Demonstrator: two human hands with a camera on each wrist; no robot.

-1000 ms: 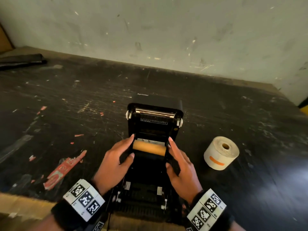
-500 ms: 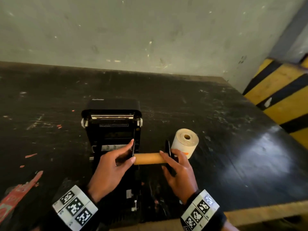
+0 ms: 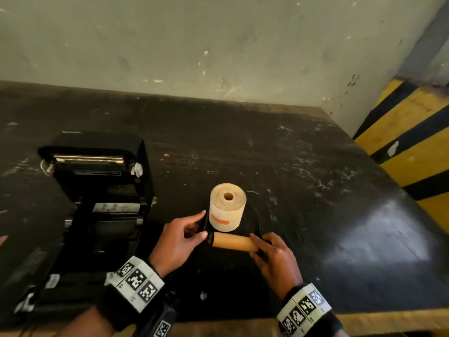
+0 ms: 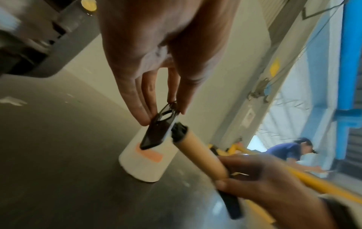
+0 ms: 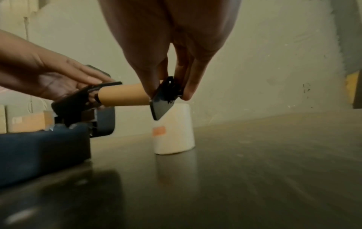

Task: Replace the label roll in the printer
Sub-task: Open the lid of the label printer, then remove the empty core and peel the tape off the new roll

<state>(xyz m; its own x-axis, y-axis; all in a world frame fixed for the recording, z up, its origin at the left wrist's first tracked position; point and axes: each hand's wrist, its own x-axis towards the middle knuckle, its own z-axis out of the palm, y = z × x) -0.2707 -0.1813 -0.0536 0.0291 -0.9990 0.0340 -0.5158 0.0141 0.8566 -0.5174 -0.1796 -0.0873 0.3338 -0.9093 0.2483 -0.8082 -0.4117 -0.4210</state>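
The empty core (image 3: 232,242) is hanging level just in front of the new roll (image 3: 228,207), which is standing on end on the surface (image 3: 315,190). The left hand (image 3: 178,242) is pinching the black guide (image 4: 159,128) pulled off the core's left end, while the right hand (image 3: 274,257) is pinching the other guide (image 5: 163,100) at its right end. The open printer (image 3: 97,203) is sitting left of the roll.

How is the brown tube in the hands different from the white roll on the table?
The brown cardboard core is bare and thin; the white label roll is fat with paper and has an orange mark. The core lies sideways, held by the left hand and right hand; the roll stands on end, untouched. Both are cylinders.
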